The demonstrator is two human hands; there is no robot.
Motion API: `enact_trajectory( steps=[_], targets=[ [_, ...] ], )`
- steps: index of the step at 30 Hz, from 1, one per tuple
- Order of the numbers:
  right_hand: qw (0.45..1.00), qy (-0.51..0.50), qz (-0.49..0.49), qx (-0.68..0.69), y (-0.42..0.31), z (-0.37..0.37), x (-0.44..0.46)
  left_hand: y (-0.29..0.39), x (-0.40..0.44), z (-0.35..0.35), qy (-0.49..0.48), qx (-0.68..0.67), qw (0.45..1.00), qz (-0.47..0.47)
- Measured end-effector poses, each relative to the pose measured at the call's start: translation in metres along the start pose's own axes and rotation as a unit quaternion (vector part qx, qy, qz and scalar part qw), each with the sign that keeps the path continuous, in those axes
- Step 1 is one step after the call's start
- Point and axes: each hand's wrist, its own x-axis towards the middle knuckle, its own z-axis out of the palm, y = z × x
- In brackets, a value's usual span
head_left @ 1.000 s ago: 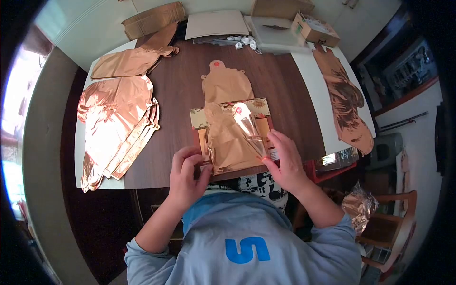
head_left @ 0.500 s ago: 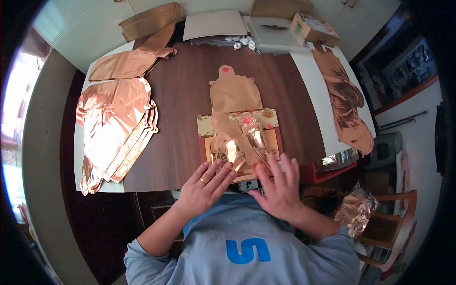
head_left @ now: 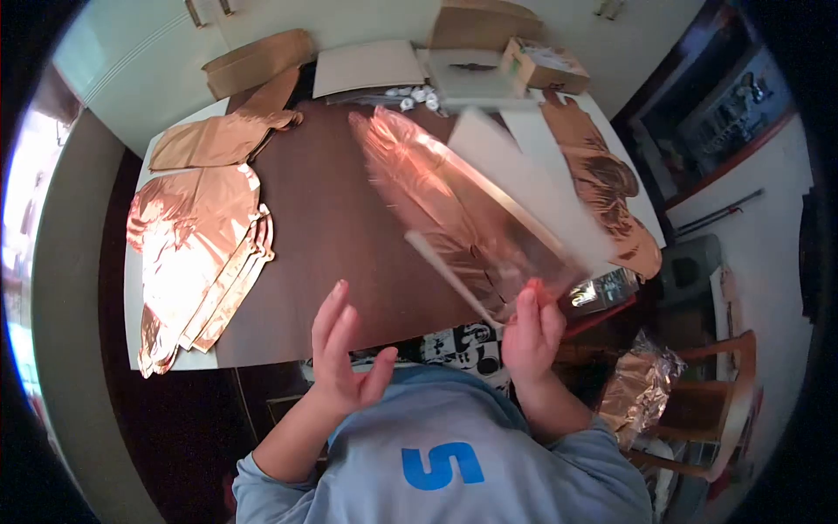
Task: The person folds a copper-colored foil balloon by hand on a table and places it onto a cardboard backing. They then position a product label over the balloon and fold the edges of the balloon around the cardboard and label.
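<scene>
My right hand (head_left: 534,339) is closed at the lower corner of a copper-coloured foil balloon (head_left: 441,188), flat and smeared by motion, lifted at a slant over the table. Along the balloon's right side runs a pale flat board (head_left: 528,179), also blurred; whether my fingers grip it too I cannot tell. My left hand (head_left: 342,360) is raised at the table's front edge with its fingers apart and nothing in it.
Stacked flat copper foil balloons (head_left: 205,236) cover the table's left side, and more foil (head_left: 598,175) lies on the right. At the back stand a cardboard box (head_left: 546,65) and a pale board (head_left: 367,68). A wooden chair (head_left: 733,384) holds crumpled foil (head_left: 642,384).
The foil and the board under it have been lifted off the table and swung to the right by my right hand. My left hand has come off them and turned upward.
</scene>
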Motion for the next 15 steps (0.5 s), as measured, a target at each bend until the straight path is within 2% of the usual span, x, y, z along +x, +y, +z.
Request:
enact_trajectory(
  steps=[1,4,5,6,10,11,14,15],
  targets=[
    [0.985,0.036,0.074,0.154,-0.003,0.008,0.008,0.004,0.005,0.002,-0.015,-0.010,0.999,-0.029],
    [0.898,0.042,0.220,0.378,-0.035,0.043,0.021,0.013,0.015,0.010,-0.066,-0.026,0.992,-0.101],
    [0.873,-0.007,0.251,0.417,-0.014,0.038,0.014,0.016,0.016,0.015,-0.069,-0.024,0.991,-0.110],
    [0.858,-0.023,0.279,0.431,-0.007,0.042,0.009,0.018,0.016,0.017,-0.073,-0.019,0.990,-0.121],
    [0.823,-0.023,0.372,0.428,-0.007,0.067,-0.011,0.028,0.020,0.012,-0.172,0.230,0.949,-0.128],
    [0.813,-0.041,0.384,0.436,-0.010,0.068,-0.014,0.028,0.018,0.012,-0.159,0.230,0.951,-0.128],
    [0.796,-0.066,0.407,0.443,-0.005,0.065,-0.020,0.020,0.002,0.009,-0.225,0.132,0.964,-0.052],
    [0.793,-0.071,0.412,0.443,-0.002,0.064,-0.021,0.020,0.002,0.008,-0.225,0.142,0.964,0.000]
  ],
)
